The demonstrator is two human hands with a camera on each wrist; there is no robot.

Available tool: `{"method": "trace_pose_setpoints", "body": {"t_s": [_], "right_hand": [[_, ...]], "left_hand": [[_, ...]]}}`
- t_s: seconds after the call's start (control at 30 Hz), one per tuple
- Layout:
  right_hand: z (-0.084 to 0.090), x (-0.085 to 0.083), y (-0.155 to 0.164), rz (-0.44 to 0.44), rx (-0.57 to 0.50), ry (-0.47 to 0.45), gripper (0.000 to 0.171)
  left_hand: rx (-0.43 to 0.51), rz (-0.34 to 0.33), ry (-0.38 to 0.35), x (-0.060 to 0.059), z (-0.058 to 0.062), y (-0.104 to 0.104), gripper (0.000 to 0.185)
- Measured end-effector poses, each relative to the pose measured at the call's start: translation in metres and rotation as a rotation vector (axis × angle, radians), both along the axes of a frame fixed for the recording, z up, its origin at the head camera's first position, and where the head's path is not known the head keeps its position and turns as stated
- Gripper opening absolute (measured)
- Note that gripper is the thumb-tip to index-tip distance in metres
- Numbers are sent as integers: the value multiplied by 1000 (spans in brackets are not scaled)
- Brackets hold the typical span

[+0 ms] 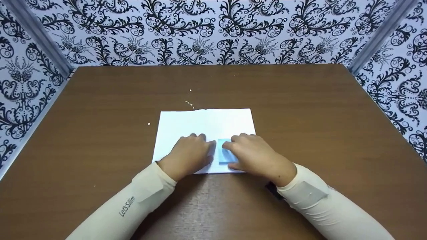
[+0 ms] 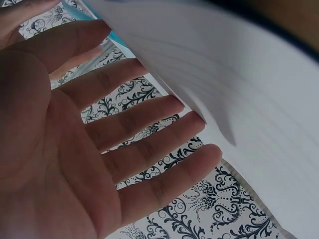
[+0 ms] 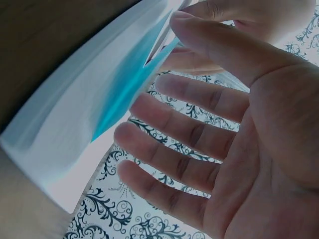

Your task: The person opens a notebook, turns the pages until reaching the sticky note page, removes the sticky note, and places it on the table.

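An open notebook (image 1: 181, 125) with blank white pages lies on the brown table (image 1: 300, 100). On its right page is a square blue sticky note (image 1: 224, 158), partly covered by my right hand (image 1: 257, 155). That hand's fingers are extended, the fingertips right at the note and the page around it. My left hand (image 1: 190, 153) rests its fingertips on the left page near the centre fold. In the left wrist view its fingers (image 2: 134, 119) are spread and straight against the paper. The right wrist view shows the blue note (image 3: 124, 92) along the page, beside the right fingertips.
Small white crumbs (image 1: 189, 104) are scattered on the table behind and left of the notebook. Walls with a black-and-white scroll pattern (image 1: 200, 33) stand behind the table and along both sides.
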State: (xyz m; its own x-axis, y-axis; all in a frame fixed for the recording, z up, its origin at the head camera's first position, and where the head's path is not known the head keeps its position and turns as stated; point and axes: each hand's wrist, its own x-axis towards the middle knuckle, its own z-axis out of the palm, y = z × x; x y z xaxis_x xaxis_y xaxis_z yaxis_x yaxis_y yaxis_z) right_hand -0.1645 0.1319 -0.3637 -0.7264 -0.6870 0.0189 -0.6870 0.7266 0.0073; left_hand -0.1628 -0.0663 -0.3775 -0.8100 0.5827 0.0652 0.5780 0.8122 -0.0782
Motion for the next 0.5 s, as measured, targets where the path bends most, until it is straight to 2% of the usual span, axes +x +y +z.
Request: {"method": "trace_pose_setpoints", "body": {"t_s": [0.3, 0.5], "right_hand": [[-2, 2, 0, 13, 32, 16, 40], [-1, 1, 6, 14, 20, -4, 29]], "left_hand": [[8, -6, 17, 0, -1, -1, 35], [26, -3, 3, 0, -1, -2, 36]]}}
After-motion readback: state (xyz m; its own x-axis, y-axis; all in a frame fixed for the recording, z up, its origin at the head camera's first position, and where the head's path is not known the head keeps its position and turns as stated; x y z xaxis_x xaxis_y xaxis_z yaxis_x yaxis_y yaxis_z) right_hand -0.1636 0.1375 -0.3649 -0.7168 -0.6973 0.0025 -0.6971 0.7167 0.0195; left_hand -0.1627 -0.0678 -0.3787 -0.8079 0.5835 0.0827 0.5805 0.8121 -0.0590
